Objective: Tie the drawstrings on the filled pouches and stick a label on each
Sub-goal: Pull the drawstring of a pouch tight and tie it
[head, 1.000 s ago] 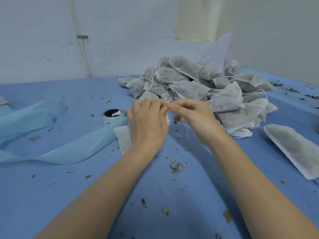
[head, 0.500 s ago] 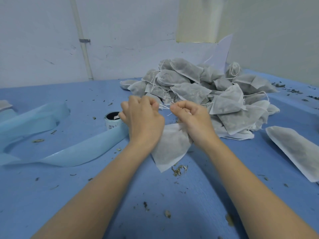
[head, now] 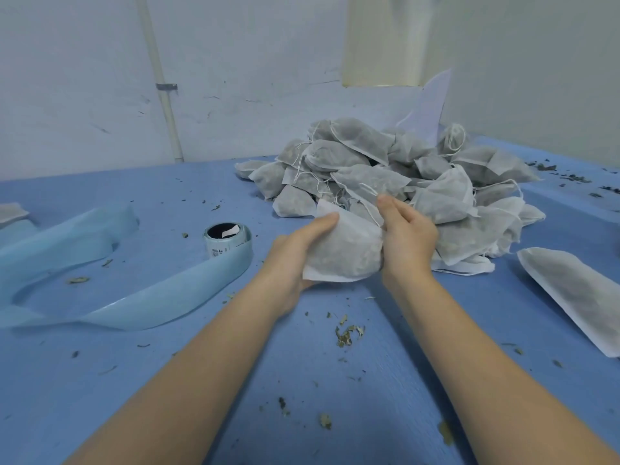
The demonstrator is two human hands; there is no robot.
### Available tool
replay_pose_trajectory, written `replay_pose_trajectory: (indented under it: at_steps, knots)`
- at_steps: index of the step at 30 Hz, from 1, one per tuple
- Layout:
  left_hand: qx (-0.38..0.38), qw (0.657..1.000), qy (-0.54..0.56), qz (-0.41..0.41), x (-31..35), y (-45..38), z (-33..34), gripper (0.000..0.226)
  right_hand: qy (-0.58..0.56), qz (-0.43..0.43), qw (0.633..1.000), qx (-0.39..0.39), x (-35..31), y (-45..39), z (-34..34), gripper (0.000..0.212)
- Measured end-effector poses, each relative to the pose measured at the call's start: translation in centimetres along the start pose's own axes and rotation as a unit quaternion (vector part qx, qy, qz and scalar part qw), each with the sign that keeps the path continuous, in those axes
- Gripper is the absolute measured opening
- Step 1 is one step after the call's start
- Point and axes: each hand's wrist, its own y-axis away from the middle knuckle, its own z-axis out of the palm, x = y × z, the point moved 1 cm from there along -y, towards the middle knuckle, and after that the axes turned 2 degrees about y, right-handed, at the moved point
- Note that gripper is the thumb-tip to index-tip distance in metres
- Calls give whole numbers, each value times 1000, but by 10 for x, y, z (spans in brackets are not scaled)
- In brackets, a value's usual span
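Leaf crumbs (head: pixel 349 332) lie nearest on the blue bench (head: pixel 167 397). Just beyond, the left hand (head: pixel 295 260) cups a filled pouch (head: pixel 345 253) from below, its grip wrapped on the fabric, and the right hand (head: pixel 407 236) clasps the far side. Half a second ago both fists were pulling the drawstrings apart at its mouth; that has stopped, so the knot is probably done and a label comes next. The label roll (head: pixel 226 241) stands to the left, its print too small to read. Farther back is the pouch pile (head: pixel 385 169).
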Motion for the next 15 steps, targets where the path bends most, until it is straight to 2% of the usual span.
replay_pose_trajectory:
  at_steps: [2, 4, 7, 12, 15]
  knots:
    - [-29, 999, 39, -16, -3, -3, 3, 36, -9, 7, 1000, -7, -2, 3, 1, 7]
    - [12, 1000, 22, 2, -5, -6, 4, 25, -13, 13, 999, -44, -3, 4, 1, 12]
    - [45, 999, 9, 22, -7, -9, 0, 15, -16, 37, 989, -144, -4, 7, 0, 4]
    - [97, 995, 1, 24, -3, -10, -9, 17, 73, -22, 955, -285, -9, 10, -4, 7]
    - [96, 995, 25, 17, 1, -10, -13, 39, 124, -58, 930, -342, -11, 11, -7, 14]
